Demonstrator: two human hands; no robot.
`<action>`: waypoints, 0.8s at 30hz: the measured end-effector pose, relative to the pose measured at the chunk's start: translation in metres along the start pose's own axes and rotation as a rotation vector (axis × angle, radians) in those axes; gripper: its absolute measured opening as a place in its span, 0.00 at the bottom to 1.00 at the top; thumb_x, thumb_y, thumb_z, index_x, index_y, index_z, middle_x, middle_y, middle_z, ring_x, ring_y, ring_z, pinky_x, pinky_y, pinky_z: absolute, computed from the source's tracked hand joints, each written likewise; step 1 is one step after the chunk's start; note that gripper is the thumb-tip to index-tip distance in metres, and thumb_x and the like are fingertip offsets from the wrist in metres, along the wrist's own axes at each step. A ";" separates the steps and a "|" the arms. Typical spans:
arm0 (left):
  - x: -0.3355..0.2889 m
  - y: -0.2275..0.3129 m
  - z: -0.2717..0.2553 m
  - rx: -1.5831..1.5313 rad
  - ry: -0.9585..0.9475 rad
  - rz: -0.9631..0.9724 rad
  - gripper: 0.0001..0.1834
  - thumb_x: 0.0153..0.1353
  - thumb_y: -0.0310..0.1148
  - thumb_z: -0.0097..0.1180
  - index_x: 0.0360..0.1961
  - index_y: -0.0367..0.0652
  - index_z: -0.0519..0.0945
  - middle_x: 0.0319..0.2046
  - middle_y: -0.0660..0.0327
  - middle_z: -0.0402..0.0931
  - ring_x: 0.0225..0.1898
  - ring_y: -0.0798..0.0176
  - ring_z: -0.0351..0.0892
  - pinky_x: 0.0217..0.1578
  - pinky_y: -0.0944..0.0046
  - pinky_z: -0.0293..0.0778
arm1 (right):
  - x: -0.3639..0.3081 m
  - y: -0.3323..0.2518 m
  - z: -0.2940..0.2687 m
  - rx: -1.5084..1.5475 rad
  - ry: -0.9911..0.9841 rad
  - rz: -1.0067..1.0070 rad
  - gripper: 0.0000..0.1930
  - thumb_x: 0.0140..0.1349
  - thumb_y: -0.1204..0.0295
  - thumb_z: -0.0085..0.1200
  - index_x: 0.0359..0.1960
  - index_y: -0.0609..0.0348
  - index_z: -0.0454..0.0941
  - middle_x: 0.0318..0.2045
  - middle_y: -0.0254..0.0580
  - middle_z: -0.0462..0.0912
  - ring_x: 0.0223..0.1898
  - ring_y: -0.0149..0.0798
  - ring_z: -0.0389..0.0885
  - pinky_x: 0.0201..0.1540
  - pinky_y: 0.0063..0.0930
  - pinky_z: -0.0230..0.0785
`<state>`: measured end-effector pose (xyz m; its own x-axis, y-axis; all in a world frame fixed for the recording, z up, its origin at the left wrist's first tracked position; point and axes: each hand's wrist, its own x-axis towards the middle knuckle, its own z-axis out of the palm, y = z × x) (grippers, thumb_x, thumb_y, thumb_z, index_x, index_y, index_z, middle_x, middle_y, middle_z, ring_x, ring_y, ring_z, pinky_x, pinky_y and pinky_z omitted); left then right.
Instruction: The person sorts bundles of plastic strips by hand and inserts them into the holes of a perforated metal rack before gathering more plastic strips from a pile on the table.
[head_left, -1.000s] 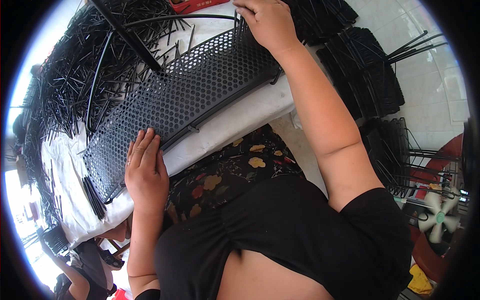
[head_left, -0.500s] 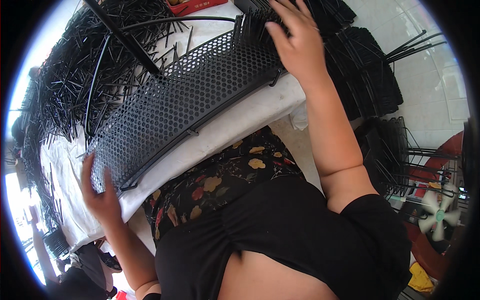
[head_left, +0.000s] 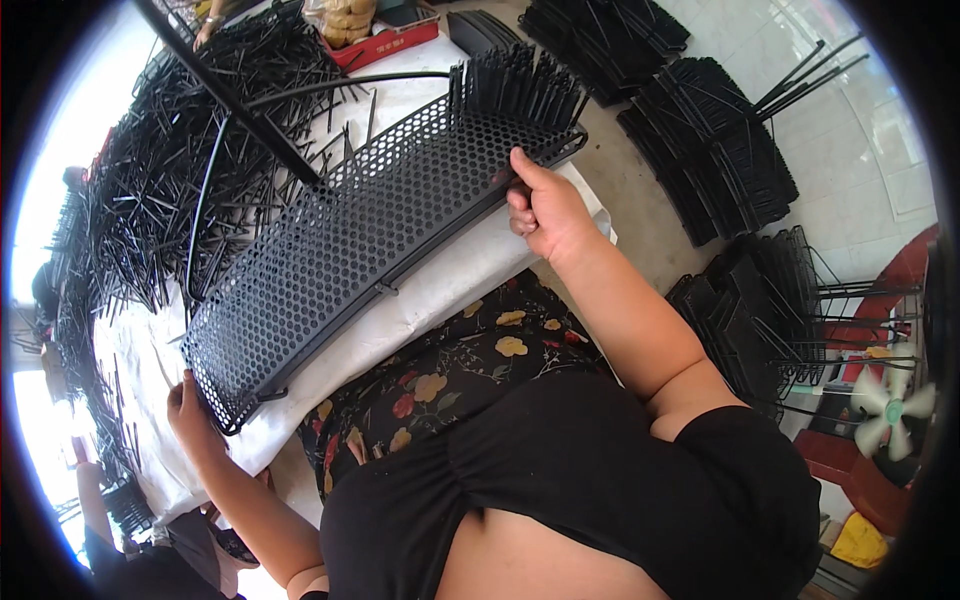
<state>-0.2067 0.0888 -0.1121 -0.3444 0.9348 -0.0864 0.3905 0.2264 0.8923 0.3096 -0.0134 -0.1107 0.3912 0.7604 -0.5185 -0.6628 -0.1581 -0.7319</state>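
A long black perforated metal rack (head_left: 370,220) lies slantwise across the white-covered table. Near its right end, my right hand (head_left: 550,212) grips the front rim, thumb on top and fingers curled underneath. My left hand (head_left: 192,415) is closed on the rack's left end, its fingers partly hidden by the edge. Thin black sticks (head_left: 515,88) stand packed in a row at the rack's far right end. A black pole (head_left: 235,100) slants down to the rack's back edge, and a curved black rod (head_left: 345,82) arches behind it.
A large heap of loose black sticks (head_left: 170,190) covers the table's far left. A red box (head_left: 392,45) stands at the back. Stacked black racks (head_left: 710,140) lie on the floor to the right, near a fan (head_left: 890,410). Another person's hand (head_left: 207,30) shows far back.
My right hand has come down from the sticks and closed on the front rim. My left hand has closed on the left end. The view has shifted slightly.
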 end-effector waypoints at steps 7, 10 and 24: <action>-0.021 -0.011 0.009 -0.112 -0.143 -0.121 0.17 0.66 0.40 0.56 0.22 0.42 0.75 0.16 0.73 0.65 0.16 0.77 0.58 0.17 0.71 0.52 | -0.024 -0.002 -0.021 0.055 0.091 -0.219 0.19 0.65 0.56 0.54 0.20 0.49 0.66 0.09 0.27 0.60 0.08 0.25 0.50 0.13 0.22 0.40; -0.044 -0.006 0.035 -0.222 -0.175 -0.120 0.17 0.66 0.41 0.56 0.30 0.36 0.78 0.19 0.72 0.69 0.18 0.78 0.63 0.19 0.74 0.54 | -0.007 -0.016 -0.032 0.061 0.147 -0.282 0.19 0.64 0.56 0.56 0.20 0.50 0.65 0.09 0.28 0.61 0.08 0.25 0.52 0.12 0.22 0.40; -0.051 0.008 0.059 -0.228 -0.159 -0.045 0.19 0.67 0.42 0.55 0.19 0.48 0.71 0.14 0.77 0.58 0.13 0.81 0.52 0.14 0.72 0.44 | -0.008 -0.092 -0.024 -1.479 0.534 -1.303 0.14 0.57 0.61 0.62 0.27 0.61 0.78 0.19 0.46 0.80 0.20 0.47 0.79 0.25 0.38 0.70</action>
<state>-0.1354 0.0594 -0.1271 -0.2117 0.9606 -0.1803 0.1696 0.2178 0.9611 0.3830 -0.0199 -0.0498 0.3997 0.6445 0.6518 0.9166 -0.2800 -0.2853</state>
